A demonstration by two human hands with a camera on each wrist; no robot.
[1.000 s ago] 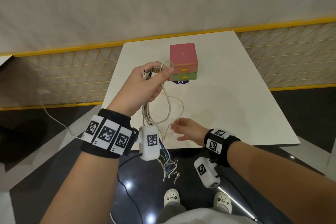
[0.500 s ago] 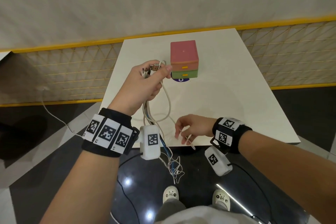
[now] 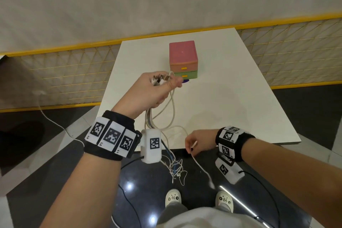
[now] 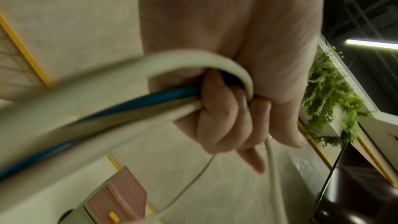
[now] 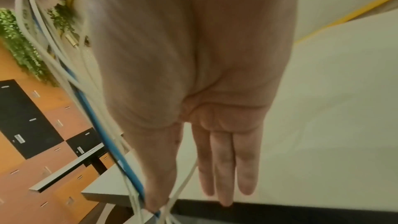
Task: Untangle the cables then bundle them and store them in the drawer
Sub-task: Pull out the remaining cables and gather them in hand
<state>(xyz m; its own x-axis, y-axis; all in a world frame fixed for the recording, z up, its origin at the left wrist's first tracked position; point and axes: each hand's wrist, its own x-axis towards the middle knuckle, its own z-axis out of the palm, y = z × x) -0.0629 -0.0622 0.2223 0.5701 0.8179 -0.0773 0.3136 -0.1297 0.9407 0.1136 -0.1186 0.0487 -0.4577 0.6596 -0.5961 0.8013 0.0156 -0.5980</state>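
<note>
My left hand (image 3: pixel 159 89) is raised over the white table (image 3: pixel 231 98) and grips a cable bundle (image 3: pixel 149 118) near its plugs. White and blue cables (image 4: pixel 129 108) run through its curled fingers (image 4: pixel 226 117). The loose ends (image 3: pixel 174 166) dangle below the table's near edge. My right hand (image 3: pixel 196 142) hovers at that edge, lower right of the left, and pinches one white cable (image 3: pixel 200 168) that trails down and to the right. In the right wrist view three fingers (image 5: pixel 224 168) stay straight. The pink-and-green drawer unit (image 3: pixel 183 55) stands mid-table with both drawers closed.
A yellow-framed mesh fence (image 3: pixel 64 79) runs behind and beside the table. Dark glossy floor (image 3: pixel 92 181) lies below the hands, with my shoes (image 3: pixel 173 197) near the table's edge. A thin white cord (image 3: pixel 53 122) crosses the floor at left.
My right hand closed on one white cable and drew it down toward me; its free end now swings below the hand. The left hand has barely moved.
</note>
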